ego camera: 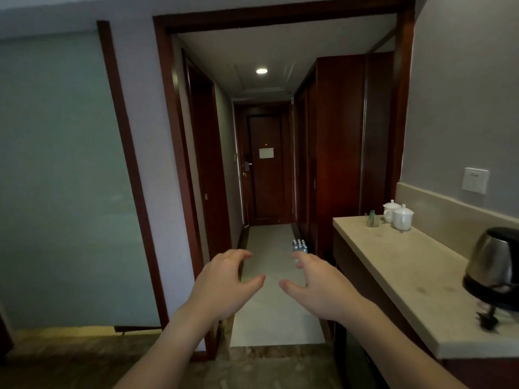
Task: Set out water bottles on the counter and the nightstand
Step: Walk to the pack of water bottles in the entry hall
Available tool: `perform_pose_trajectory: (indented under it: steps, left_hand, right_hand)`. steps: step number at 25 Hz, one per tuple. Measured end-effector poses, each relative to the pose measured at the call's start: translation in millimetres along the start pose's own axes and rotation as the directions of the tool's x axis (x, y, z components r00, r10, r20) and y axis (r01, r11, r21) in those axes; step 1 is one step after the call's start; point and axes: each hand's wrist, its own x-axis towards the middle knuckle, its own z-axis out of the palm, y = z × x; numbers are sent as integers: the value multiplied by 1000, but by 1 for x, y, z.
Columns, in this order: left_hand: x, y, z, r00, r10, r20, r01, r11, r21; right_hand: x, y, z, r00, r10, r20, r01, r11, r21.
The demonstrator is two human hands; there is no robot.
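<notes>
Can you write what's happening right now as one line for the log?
left hand: open, empty | right hand: open, empty | pack of water bottles: hallway floor | counter: no bottles

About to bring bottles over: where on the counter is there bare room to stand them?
The counter is bare along its long middle stretch, between the two lidded white cups at the far end and the steel kettle at the near end. The front edge is free too. It is crowded only around the cups, the small green item and the kettle's cord.
</notes>
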Motion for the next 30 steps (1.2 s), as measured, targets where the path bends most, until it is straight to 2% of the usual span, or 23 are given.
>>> perform_pose_trajectory:
  steps: [10,19,25,30]
  left_hand:
    - [241,-121,98,1000,5,31,-6,999,36]
    - [509,-204,166,998,23,-55,-25,999,-39]
    - [669,-244,231,998,59,-20,-59,998,23]
    - [822,-271,288,997,78,-30,-75,993,92]
  right_hand:
    - [253,90,86,998,38,55,-33,995,-94]
    - [516,165,102,995,79,-57,-84,991,-108]
    - [675,241,118,985,51,-165,-70,991,-112]
    - [834,317,137,987,23,-161,-35,997,-72]
